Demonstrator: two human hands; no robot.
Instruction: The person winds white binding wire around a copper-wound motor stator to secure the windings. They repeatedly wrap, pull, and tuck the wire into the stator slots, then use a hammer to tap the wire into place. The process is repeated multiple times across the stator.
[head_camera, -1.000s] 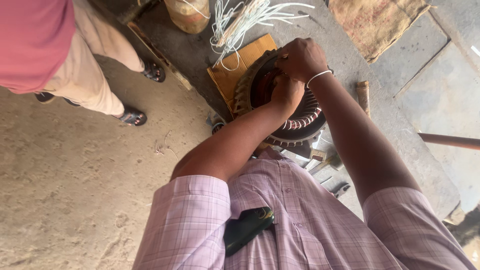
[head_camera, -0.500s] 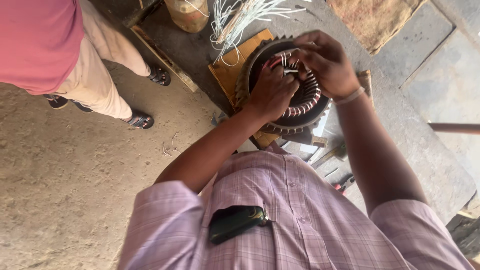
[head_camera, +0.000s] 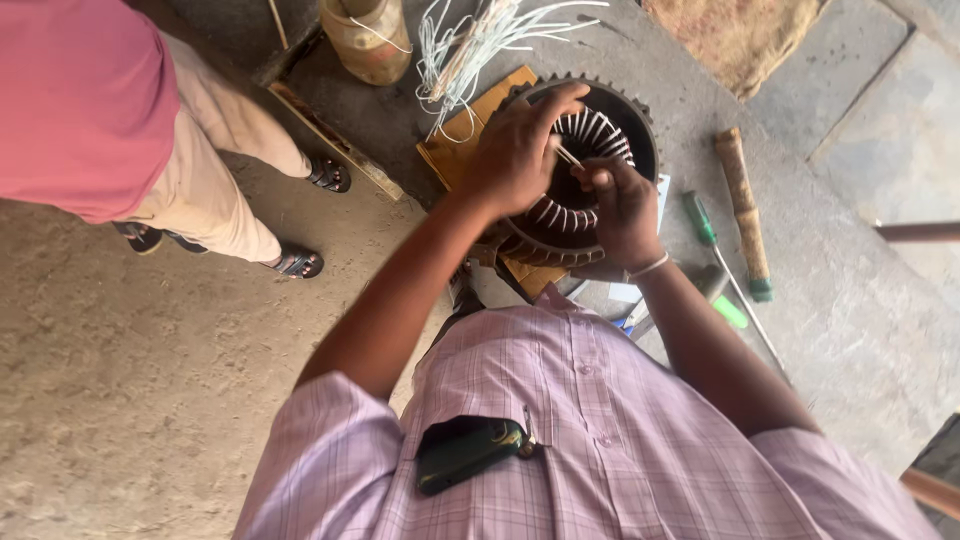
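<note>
A round motor stator (head_camera: 630, 115) with a toothed rim and white slot liners stands on a brown cardboard piece (head_camera: 452, 150) on the concrete floor. My left hand (head_camera: 515, 150) rests over its left rim, fingers reaching into the bore. My right hand (head_camera: 620, 205) is inside the bore and pinches a thin white strip (head_camera: 568, 155) between thumb and finger. The stator's lower part is hidden by both hands.
A bundle of white strips (head_camera: 480, 40) lies behind the stator beside a tan jar (head_camera: 365, 40). A green-handled screwdriver (head_camera: 715, 245) and a wooden stick (head_camera: 740, 200) lie to the right. Another person in a pink shirt (head_camera: 80, 100) stands at the left.
The view has shifted, so the stator now sits more central. My left hand moved onto the stator's left rim and my right hand dropped lower into the bore.
</note>
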